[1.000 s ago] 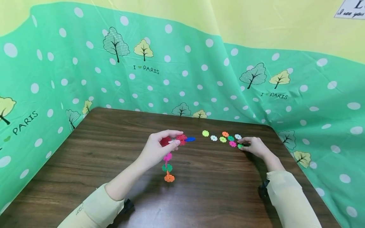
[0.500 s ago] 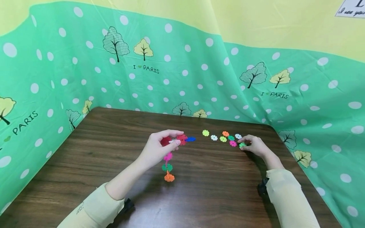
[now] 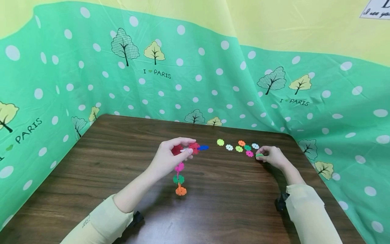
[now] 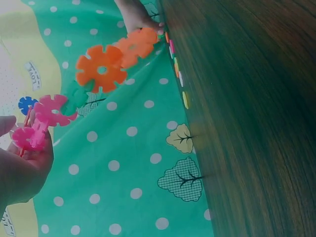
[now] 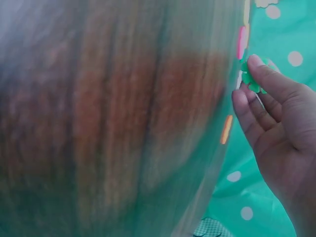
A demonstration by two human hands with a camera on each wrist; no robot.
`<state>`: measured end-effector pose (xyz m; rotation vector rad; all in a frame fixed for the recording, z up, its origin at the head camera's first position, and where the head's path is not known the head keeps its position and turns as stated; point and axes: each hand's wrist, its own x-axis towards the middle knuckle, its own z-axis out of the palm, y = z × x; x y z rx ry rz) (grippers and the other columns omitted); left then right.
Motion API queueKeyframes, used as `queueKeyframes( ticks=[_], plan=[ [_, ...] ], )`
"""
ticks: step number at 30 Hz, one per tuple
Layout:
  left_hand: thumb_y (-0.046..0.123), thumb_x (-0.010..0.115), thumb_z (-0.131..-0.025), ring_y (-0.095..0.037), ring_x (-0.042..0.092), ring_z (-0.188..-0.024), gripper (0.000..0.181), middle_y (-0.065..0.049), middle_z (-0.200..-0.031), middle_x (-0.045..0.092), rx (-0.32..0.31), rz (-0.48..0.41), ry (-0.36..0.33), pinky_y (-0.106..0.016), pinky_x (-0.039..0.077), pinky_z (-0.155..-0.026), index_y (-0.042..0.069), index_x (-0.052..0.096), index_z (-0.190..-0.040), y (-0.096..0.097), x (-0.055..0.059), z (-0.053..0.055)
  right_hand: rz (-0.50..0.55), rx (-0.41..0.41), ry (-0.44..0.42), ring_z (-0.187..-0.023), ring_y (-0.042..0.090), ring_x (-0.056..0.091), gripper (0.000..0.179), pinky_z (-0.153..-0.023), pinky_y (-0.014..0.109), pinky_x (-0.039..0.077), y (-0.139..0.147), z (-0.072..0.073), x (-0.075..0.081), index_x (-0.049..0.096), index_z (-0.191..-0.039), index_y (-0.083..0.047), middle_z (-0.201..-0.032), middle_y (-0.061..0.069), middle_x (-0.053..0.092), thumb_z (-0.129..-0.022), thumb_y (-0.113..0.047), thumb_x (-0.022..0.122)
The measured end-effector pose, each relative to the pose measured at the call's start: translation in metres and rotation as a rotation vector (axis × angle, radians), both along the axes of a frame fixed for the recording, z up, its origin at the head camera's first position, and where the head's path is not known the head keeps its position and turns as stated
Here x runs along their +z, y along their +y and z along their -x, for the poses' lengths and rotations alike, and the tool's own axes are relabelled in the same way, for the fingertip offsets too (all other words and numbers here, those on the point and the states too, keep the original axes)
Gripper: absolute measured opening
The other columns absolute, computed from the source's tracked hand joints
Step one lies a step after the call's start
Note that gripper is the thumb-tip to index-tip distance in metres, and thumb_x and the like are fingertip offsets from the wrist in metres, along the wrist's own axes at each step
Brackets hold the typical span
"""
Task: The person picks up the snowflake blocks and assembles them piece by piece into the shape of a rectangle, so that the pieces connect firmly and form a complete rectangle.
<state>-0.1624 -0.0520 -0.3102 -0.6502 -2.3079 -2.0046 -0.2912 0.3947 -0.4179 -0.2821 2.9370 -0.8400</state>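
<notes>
My left hand grips a linked chain of flower-shaped interlocking discs above the table. A red disc and a blue disc stick out to the right of its fingers. Below hang a pink disc, a green linked disc and, lowest, an orange linked disc. Part of the chain is hidden behind the fingers. On the right, my right hand pinches a single green disc between thumb and fingertips, close to the loose discs.
Loose discs lie on the brown wooden table, among them a yellow-green disc, a white disc, a loose orange disc and a loose pink disc. A patterned green-and-yellow cloth surrounds the table's back and sides.
The green disc at my right fingertips has shifted slightly right and now shows nearly edge-on in the head view. The left hand and its chain have barely moved.
</notes>
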Motion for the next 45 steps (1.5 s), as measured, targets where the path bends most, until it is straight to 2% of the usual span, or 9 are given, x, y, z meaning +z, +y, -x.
queueKeyframes(
  ticks=[7,11,19,23,27,32,37,41,45],
  plan=[
    [0.010,0.066,-0.088,-0.018,0.068,-0.079,0.031,-0.012,-0.094,0.071,0.012,0.013,-0.023,-0.039,0.055,-0.057,0.005,0.064,-0.118,0.001,0.001,-0.001,0.001,0.009,0.042,-0.068,0.023,0.058,0.010,-0.058,0.031,0.050,-0.006,-0.003,0.011,0.066,-0.091,-0.006,-0.080,0.009,0.066,-0.087,-0.015,0.068],
    [0.011,0.066,-0.088,-0.015,0.068,-0.076,0.032,-0.014,-0.093,0.071,0.016,0.029,-0.015,-0.035,0.054,-0.055,0.006,0.063,-0.119,0.001,0.002,-0.002,0.030,0.005,0.087,-0.066,0.025,0.059,0.013,-0.054,0.029,0.049,-0.014,-0.004,0.021,0.066,-0.094,-0.005,-0.076,0.011,0.065,-0.087,-0.015,0.069],
    [0.008,0.066,-0.087,-0.016,0.065,-0.065,0.031,-0.016,-0.093,0.070,0.015,0.032,-0.004,-0.028,0.050,-0.053,0.005,0.064,-0.118,0.001,0.004,-0.003,0.012,0.025,0.274,-0.062,0.021,0.060,0.009,-0.052,0.025,0.048,-0.033,-0.006,0.039,0.067,-0.092,-0.009,-0.083,0.009,0.067,-0.086,-0.016,0.070],
    [0.006,0.066,-0.087,-0.014,0.066,-0.069,0.031,-0.017,-0.095,0.069,0.017,0.031,0.008,-0.022,0.046,-0.051,0.004,0.064,-0.118,0.002,0.005,-0.002,0.001,0.035,0.384,-0.063,0.014,0.056,0.007,-0.056,0.024,0.046,-0.045,-0.008,0.048,0.069,-0.091,-0.012,-0.084,0.004,0.069,-0.086,-0.016,0.070],
    [0.005,0.066,-0.086,-0.014,0.067,-0.071,0.030,-0.012,-0.096,0.068,0.024,0.027,0.023,-0.019,0.044,-0.050,0.004,0.064,-0.116,0.002,0.004,-0.002,0.009,0.035,0.448,-0.065,0.014,0.050,0.009,-0.057,0.024,0.042,-0.056,-0.013,0.059,0.069,-0.093,-0.014,-0.083,0.002,0.068,-0.087,-0.020,0.069],
    [0.004,0.066,-0.086,-0.015,0.064,-0.064,0.030,-0.008,-0.095,0.067,0.024,0.009,0.024,-0.021,0.046,-0.051,0.007,0.065,-0.115,0.002,0.001,0.000,0.065,0.035,0.481,-0.064,0.013,0.049,0.011,-0.054,0.022,0.040,-0.071,-0.020,0.073,0.069,-0.093,-0.014,-0.083,0.002,0.067,-0.086,-0.022,0.070],
    [0.004,0.067,-0.085,-0.027,0.061,-0.063,0.030,-0.006,-0.094,0.067,0.024,0.000,0.030,-0.022,0.047,-0.054,0.010,0.066,-0.115,0.002,-0.001,0.001,0.127,0.050,0.512,-0.060,0.012,0.049,0.012,-0.051,0.021,0.039,-0.086,-0.029,0.087,0.070,-0.093,-0.013,-0.080,0.002,0.066,-0.086,-0.023,0.070],
    [0.005,0.068,-0.085,-0.035,0.059,-0.064,0.030,-0.006,-0.095,0.067,0.027,0.013,0.037,-0.022,0.048,-0.056,0.011,0.066,-0.114,0.002,-0.001,0.001,0.188,0.047,0.494,-0.059,0.009,0.055,0.012,-0.052,0.020,0.043,-0.100,-0.039,0.099,0.070,-0.095,-0.015,-0.075,0.001,0.066,-0.086,-0.023,0.070],
    [0.005,0.068,-0.084,-0.037,0.058,-0.063,0.030,-0.007,-0.096,0.068,0.024,0.012,0.041,-0.022,0.048,-0.055,0.008,0.066,-0.114,0.003,-0.001,0.001,0.269,0.062,0.482,-0.059,0.008,0.060,0.014,-0.056,0.017,0.049,-0.112,-0.050,0.107,0.070,-0.097,-0.013,-0.071,0.005,0.067,-0.085,-0.020,0.071]
  ],
)
